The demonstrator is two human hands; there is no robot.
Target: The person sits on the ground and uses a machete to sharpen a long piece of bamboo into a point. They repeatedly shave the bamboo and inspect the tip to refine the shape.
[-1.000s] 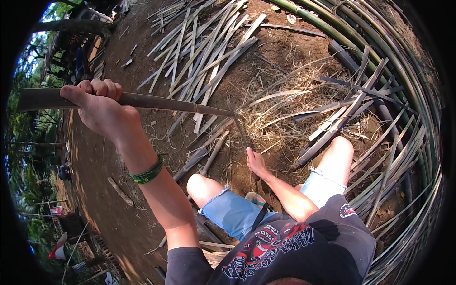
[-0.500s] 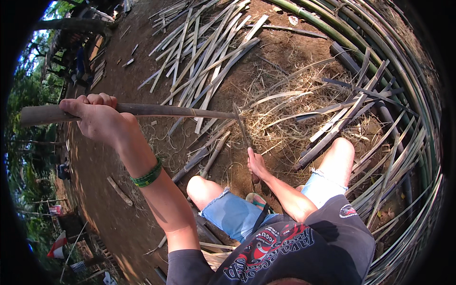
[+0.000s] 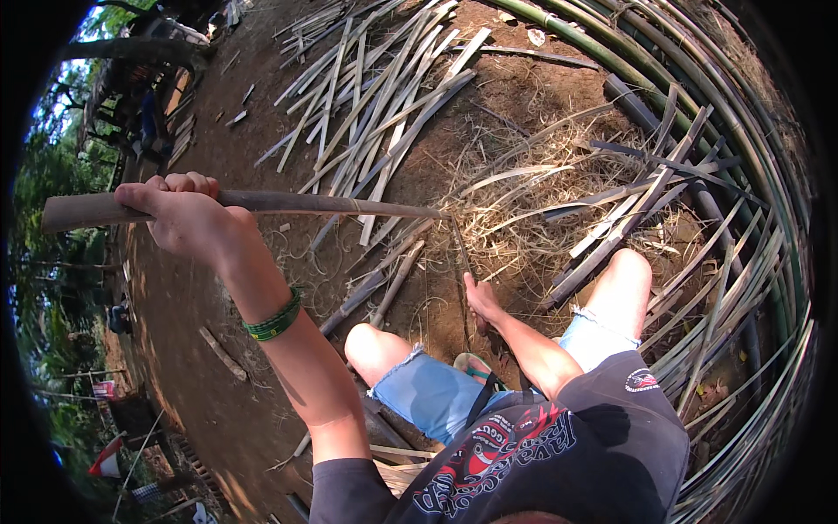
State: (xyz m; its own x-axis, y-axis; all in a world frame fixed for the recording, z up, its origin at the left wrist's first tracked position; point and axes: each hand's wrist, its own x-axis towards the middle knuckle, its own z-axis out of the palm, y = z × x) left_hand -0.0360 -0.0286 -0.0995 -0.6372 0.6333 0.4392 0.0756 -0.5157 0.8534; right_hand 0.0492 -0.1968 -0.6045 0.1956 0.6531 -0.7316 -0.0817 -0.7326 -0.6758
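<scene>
My left hand (image 3: 188,217) is wrapped round the thick near end of a long brown bamboo slat (image 3: 323,204), raised at the left. The slat runs roughly level to the right and looks thinner toward its far end. In my right hand (image 3: 482,301), low between my knees, is a machete (image 3: 462,248) with a narrow dark blade pointing up and away. The blade's upper part meets or passes the slat's far end; I cannot tell whether the edge is cutting in. A bit of the machete's wooden handle shows below the hand.
Many split bamboo strips (image 3: 367,96) lie heaped ahead. Curly shavings (image 3: 515,218) cover the ground beyond my right hand. Long green bamboo poles (image 3: 646,61) curve along the right, with more thin strips (image 3: 742,306) below. Short bamboo pieces (image 3: 397,284) lie beside my left knee.
My right hand and the machete have shifted slightly right and toward me. The bamboo slat and my left hand have moved a little to the right.
</scene>
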